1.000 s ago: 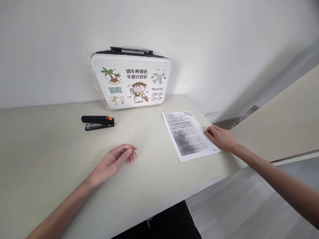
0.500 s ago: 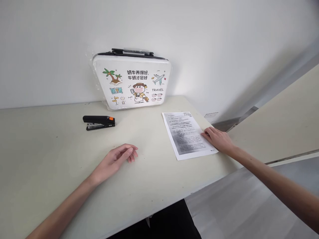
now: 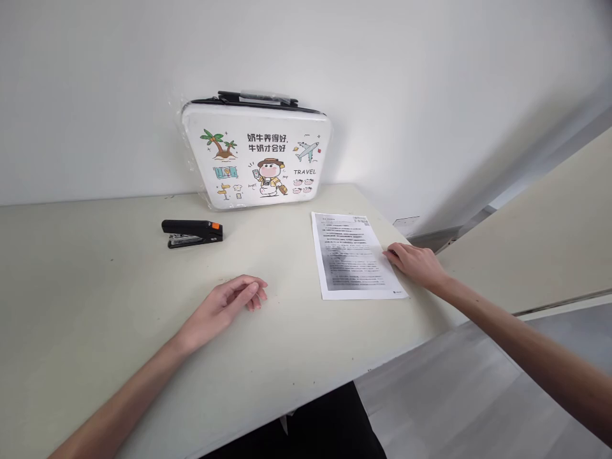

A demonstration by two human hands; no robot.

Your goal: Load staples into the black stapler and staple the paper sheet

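A printed sheet of paper (image 3: 354, 258) lies flat on the right part of the table, its text side up. At its right edge is my right hand (image 3: 415, 262), fingers drawn together and closed on the margin; the exact grip under the fingers is hidden. My left hand (image 3: 239, 299) rests on the table left of the sheet, holding nothing, its fingers loosely bent and a little apart. Beyond it, to the upper left, a black stapler (image 3: 192, 234) with an orange button lies on its own.
A white carrying case (image 3: 261, 153) with cartoon prints and plastic wrap leans against the wall (image 3: 406, 76) at the back. The table (image 3: 95, 319) ends on the right near a pale panel (image 3: 535, 229). Grey floor (image 3: 454, 408) shows below its front edge.
The sheet has turned slightly clockwise, its lower edge shifting left and away from me. My right fingers moved slightly left with its edge. My left hand stays in place.
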